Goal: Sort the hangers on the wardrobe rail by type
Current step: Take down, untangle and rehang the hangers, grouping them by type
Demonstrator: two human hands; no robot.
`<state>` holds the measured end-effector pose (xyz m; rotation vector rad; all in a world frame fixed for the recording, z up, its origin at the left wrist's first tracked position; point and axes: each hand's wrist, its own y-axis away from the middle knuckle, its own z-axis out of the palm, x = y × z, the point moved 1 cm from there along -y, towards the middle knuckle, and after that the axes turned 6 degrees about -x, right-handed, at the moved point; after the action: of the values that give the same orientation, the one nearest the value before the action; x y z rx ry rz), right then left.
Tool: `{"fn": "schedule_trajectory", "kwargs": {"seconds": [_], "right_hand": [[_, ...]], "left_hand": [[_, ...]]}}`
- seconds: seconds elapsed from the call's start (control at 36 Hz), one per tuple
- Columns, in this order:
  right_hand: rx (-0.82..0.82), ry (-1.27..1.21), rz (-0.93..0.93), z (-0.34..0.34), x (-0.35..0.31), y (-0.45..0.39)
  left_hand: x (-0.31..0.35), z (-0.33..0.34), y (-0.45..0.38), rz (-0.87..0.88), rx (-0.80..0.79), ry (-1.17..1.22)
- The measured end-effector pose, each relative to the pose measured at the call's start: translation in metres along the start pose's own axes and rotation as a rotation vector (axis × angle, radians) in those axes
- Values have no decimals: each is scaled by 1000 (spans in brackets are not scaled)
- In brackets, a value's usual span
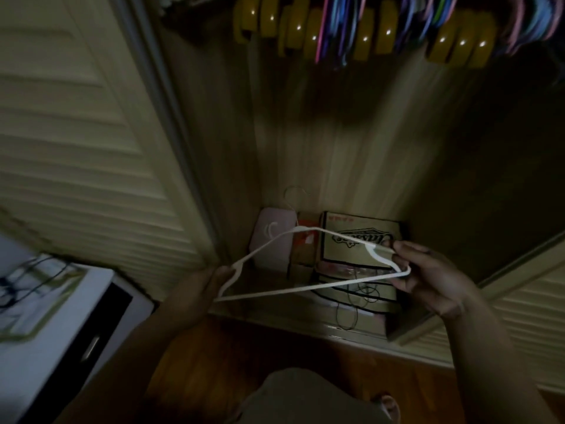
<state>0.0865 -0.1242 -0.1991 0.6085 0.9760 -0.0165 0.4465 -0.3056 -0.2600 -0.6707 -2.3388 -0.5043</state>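
I hold a thin white hanger (305,289) flat in front of me, low in the open wardrobe. My left hand (208,284) grips its left corner. My right hand (428,276) pinches its right corner between thumb and fingers. At the top of the view, wide yellow hangers (301,29) hang mixed with thin coloured hangers (339,29) in pink, blue and purple; a second cluster of yellow hangers (461,41) hangs further right. The rail itself is out of view.
On the wardrobe floor stand a cardboard box (360,237), a pink case (272,237) and a loose wire hanger (293,194). A louvred door (76,133) is at left, another door (519,301) at right. A white cabinet (61,316) carrying hangers stands lower left.
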Motion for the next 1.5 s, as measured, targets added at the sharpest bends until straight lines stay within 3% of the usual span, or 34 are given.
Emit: {"fn": "schedule_trajectory", "kwargs": {"seconds": [0.17,0.31,0.42,0.5,0.58,0.64,0.83,1.03,1.33,1.5], "right_hand": [[-55,-8,-24,-5,2,-7],[-53,9,1,-10,0,-8],[8,9,-19,-11,-7,-4],[127,151,-58,-11,-12,-8],[294,482,-158,-7,-27,-16],[319,645,-245,5,-50,-20],[91,1015,-610,109,-171,19],[26,1326,-861,180,-243,50],[56,1443,-921,205,-271,42],[64,1470,-913,197,-268,43]], "left_hand": [[9,-9,5,92,-31,-202],[28,-15,9,120,52,-12],[40,-19,9,133,-1,83],[51,-32,6,108,21,108],[72,-63,5,131,81,59],[96,-95,4,131,108,11],[170,-216,10,138,198,-191],[214,-278,22,58,264,-479],[265,-297,-1,78,523,-737],[264,-293,-33,142,599,-700]]}}
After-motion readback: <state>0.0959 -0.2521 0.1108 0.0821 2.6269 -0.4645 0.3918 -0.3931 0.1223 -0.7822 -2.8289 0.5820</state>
